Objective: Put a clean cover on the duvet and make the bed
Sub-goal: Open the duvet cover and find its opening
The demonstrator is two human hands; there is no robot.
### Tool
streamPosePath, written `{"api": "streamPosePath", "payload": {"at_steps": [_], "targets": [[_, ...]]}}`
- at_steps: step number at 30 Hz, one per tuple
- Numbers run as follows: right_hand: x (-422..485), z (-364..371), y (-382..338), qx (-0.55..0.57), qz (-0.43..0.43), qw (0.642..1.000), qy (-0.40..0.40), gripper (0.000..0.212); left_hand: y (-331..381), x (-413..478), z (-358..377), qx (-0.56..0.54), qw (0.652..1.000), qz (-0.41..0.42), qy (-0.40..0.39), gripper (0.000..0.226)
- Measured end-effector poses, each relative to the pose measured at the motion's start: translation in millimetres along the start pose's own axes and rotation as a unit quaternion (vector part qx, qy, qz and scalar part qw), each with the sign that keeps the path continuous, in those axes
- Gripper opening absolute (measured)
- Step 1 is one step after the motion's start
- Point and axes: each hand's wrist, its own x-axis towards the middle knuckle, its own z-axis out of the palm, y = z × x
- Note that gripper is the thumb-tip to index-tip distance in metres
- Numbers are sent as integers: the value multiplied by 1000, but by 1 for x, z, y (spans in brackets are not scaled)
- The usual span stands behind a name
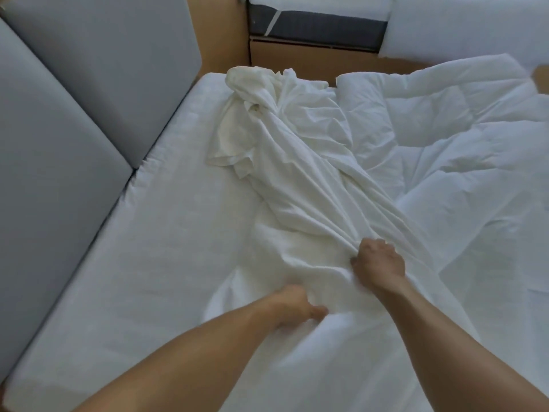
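Bed with white sheet (142, 263) fills most of my feed, bare on its left half. Grey padded panels (74, 114) run along the bed's left side, two slabs meeting at a seam. White duvet (463, 138) lies rumpled on the right half of the bed, uncovered, its far corner near the bed's top edge. Duvet cover (300, 162), slightly creamier white, lies in a twisted strip from the far edge of the bed diagonally down to the hands, bunched at the far end, overlapping the duvet's left edge. Second bed (318, 28) with dark base sits across the wooden floor (219, 34) at top. Right hand (378, 260) is knuckles-up, fingers curled, gripping gathered cover folds. Left hand (292, 306), just beside and nearer me, has its fingers tucked into the cover, clutching it; fingertips are hidden in the fabric.
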Motion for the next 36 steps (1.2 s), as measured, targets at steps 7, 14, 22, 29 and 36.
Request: {"api": "streamPosePath", "payload": {"at_steps": [7,14,22,29,36], "targets": [[6,-4,25,189,7,982,13,27,3,10,29,-13,995,18,99,49],[6,-70,126,362,179,886,230,48,-2,-54,-89,-190,946,125,229,29],[-8,-29,112,229,239,943,27,31,-14,-56,-67,-211,964,73,145,40],[20,-63,38,195,6,962,193,47,-6,-16,-52,-334,934,-123,-26,71],[39,-40,21,90,20,996,12,82,22,14,-29,-447,888,-81,-69,53]]}}
